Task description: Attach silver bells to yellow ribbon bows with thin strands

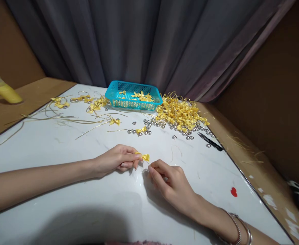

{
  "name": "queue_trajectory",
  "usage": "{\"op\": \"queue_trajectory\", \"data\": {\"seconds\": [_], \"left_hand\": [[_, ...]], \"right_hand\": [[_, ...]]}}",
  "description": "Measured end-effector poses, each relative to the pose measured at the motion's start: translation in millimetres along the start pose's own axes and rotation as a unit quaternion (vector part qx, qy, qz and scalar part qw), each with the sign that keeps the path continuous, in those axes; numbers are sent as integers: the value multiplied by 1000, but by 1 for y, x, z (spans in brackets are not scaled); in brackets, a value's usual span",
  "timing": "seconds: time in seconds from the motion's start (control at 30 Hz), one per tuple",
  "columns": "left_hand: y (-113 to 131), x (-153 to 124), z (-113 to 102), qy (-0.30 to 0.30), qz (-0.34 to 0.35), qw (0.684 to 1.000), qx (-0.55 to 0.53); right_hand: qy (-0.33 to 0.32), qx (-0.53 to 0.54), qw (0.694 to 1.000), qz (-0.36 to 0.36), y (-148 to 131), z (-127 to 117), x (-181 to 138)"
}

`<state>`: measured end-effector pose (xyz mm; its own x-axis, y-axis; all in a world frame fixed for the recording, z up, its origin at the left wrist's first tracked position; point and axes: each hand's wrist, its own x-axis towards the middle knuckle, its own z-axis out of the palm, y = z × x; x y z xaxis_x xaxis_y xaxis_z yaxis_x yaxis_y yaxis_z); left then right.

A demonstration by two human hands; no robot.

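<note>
A small yellow ribbon bow (145, 157) is pinched between the thumb and fingers of my left hand (122, 158), above the white tabletop. Just to its right, my right hand (168, 180) has thumb and forefinger pressed together on a thin cord (148, 163) that runs up to the bow. Beyond my hands, another yellow bow (141, 130) lies among small silver rings (149, 127). Farther left on the table is a bow with a long gold cord (114, 121).
At the back stands a blue basket (134, 106) holding yellow bows. Beside it is a large heap of yellow bows (180, 110). Black snips (210, 141) lie near the right edge, a red heart (233, 192) closer. A bottle with yellow liquid (5, 91) is far left.
</note>
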<state>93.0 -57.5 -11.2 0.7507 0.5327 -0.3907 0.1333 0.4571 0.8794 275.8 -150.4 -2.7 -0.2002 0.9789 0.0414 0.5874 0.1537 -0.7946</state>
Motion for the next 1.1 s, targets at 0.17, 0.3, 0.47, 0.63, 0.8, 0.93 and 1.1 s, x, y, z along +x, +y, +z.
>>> {"op": "queue_trajectory", "data": {"seconds": [0.17, 0.3, 0.47, 0.63, 0.8, 0.93, 1.1], "left_hand": [[0, 0, 0, -3, 1, 1000, 0], [0, 0, 0, -2, -2, 1000, 0], [0, -1, -1, 6, -6, 1000, 0], [-3, 1, -1, 2, -22, 999, -42], [-7, 3, 6, 24, 5, 998, -62], [-8, 3, 13, 54, 19, 995, -76], [-9, 3, 16, 78, 24, 994, -71]], "right_hand": [[1, 1, 1000, -3, 0, 1, 1], [4, -3, 1000, -10, 1, 1, 1], [0, -8, 1000, -15, 1, 2, 2], [20, -22, 999, -35, 1, 6, 3], [43, -52, 997, -48, 1, 12, 3], [56, -49, 997, -33, 1, 15, 3], [49, -33, 998, -5, 2, 18, 6]]}}
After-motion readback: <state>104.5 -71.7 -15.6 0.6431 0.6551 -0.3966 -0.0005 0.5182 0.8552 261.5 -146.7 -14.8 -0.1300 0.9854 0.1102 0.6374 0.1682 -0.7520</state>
